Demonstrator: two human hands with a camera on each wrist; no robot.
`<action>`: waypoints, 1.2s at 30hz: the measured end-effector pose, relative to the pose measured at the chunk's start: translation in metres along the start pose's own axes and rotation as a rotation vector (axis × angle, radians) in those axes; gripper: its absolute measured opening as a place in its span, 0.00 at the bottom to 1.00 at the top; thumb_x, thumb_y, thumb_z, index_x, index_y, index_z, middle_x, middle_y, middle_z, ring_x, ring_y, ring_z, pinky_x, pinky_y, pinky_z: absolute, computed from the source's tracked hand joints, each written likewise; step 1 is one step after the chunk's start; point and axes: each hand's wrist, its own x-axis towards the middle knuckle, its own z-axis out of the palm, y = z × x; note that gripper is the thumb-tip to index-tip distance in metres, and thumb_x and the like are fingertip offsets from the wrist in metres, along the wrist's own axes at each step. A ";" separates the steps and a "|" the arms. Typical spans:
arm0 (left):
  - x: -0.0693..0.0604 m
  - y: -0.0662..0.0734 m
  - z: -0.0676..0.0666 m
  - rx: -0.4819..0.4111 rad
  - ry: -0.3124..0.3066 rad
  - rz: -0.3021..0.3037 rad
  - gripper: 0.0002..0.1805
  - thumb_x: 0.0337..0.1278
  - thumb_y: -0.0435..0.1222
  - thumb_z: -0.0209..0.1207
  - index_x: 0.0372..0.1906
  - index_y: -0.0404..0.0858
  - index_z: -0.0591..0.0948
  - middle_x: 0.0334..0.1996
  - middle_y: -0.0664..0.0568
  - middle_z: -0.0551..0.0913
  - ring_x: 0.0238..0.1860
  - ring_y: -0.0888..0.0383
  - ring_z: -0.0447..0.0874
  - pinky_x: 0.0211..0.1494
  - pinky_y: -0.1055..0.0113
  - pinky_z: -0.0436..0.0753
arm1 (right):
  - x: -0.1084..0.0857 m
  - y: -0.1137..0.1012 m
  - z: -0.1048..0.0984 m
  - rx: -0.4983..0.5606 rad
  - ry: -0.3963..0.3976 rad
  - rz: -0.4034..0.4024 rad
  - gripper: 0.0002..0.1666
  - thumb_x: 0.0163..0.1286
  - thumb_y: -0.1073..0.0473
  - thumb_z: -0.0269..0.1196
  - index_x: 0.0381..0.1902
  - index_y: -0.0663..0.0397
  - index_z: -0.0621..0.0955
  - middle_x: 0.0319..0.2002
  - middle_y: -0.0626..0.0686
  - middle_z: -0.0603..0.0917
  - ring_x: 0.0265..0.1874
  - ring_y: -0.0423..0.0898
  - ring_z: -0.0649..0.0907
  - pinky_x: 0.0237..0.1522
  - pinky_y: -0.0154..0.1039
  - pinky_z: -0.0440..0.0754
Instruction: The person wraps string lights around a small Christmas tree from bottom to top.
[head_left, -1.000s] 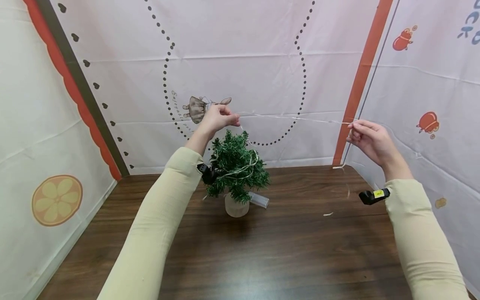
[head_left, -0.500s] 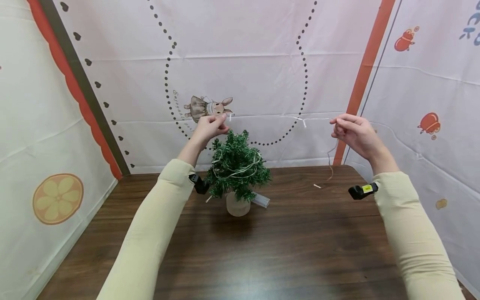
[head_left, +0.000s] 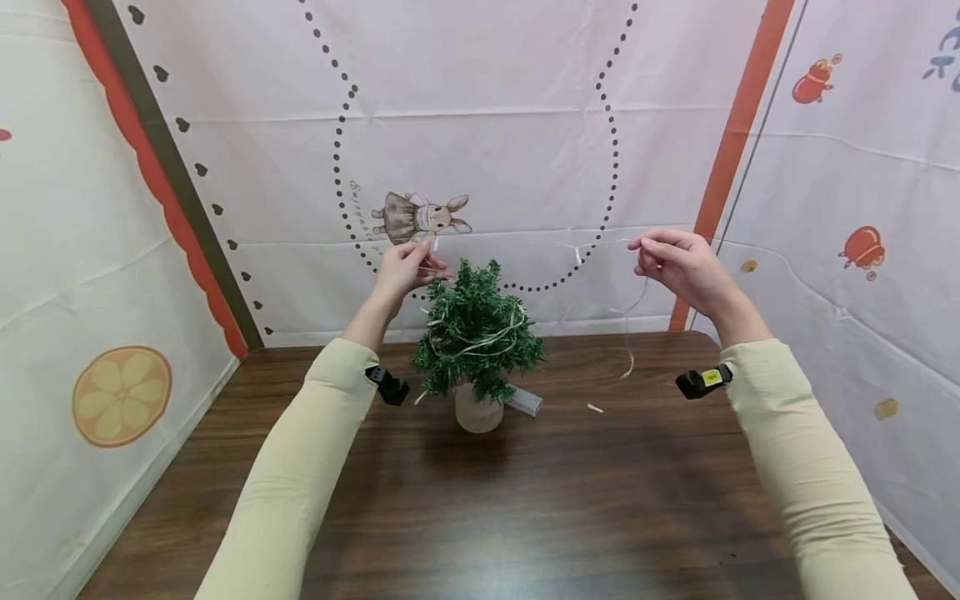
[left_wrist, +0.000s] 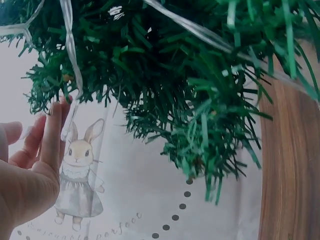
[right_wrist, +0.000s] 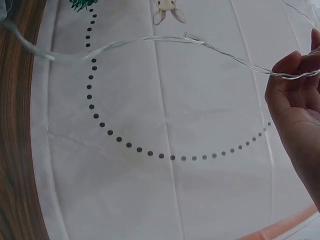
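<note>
A small artificial Christmas tree (head_left: pixel 476 321) stands upright on a pale round base (head_left: pixel 477 414). Clear string lights (head_left: pixel 483 343) wind around its branches. Beside the upper left of the tree, my left hand (head_left: pixel 400 273) pinches the strand, a small white bulb at its fingertips. In the left wrist view, that hand (left_wrist: pixel 30 182) is close to the branches, its exact grip partly out of frame. My right hand (head_left: pixel 688 268) pinches a farther stretch of the string out to the right. The right wrist view has the strand (right_wrist: pixel 235 61) crossing the fingers; a loose tail hangs below.
A clear battery box (head_left: pixel 525 402) lies on the brown wooden table (head_left: pixel 600 508), just right of the tree base. A small white piece (head_left: pixel 595 408) is farther right on the tabletop. Printed cloth (head_left: pixel 480 158) encloses the back and sides.
Both hands have moved left, the left one also lower beside the tree. The strand between them, taut before, now sags. The loose tail has swung left with the right hand.
</note>
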 end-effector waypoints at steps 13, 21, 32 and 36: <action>-0.006 -0.003 -0.025 -0.174 -0.032 0.183 0.03 0.59 0.31 0.61 0.36 0.35 0.81 0.31 0.51 0.86 0.31 0.56 0.85 0.37 0.66 0.85 | 0.007 -0.008 0.015 -0.084 0.001 0.026 0.10 0.72 0.66 0.53 0.39 0.63 0.82 0.24 0.50 0.74 0.28 0.44 0.76 0.38 0.33 0.81; -0.014 -0.008 -0.045 -0.197 -0.084 0.229 0.04 0.58 0.27 0.60 0.36 0.38 0.82 0.33 0.53 0.86 0.33 0.58 0.81 0.34 0.71 0.80 | 0.009 -0.010 0.020 -0.087 -0.032 0.008 0.10 0.72 0.67 0.52 0.40 0.63 0.81 0.24 0.50 0.73 0.28 0.44 0.75 0.38 0.33 0.80; -0.027 -0.024 -0.065 -0.276 -0.256 0.306 0.13 0.59 0.18 0.52 0.36 0.35 0.84 0.35 0.50 0.86 0.37 0.58 0.84 0.45 0.69 0.82 | 0.008 -0.010 0.033 -0.013 -0.101 -0.055 0.11 0.73 0.68 0.50 0.41 0.62 0.81 0.24 0.50 0.72 0.26 0.44 0.70 0.38 0.34 0.79; -0.030 -0.026 -0.067 -0.302 -0.298 0.333 0.17 0.57 0.14 0.50 0.36 0.34 0.84 0.36 0.48 0.86 0.39 0.57 0.85 0.48 0.69 0.82 | 0.005 -0.010 0.038 0.032 -0.133 -0.063 0.12 0.73 0.68 0.48 0.40 0.62 0.80 0.24 0.50 0.72 0.25 0.45 0.69 0.38 0.34 0.78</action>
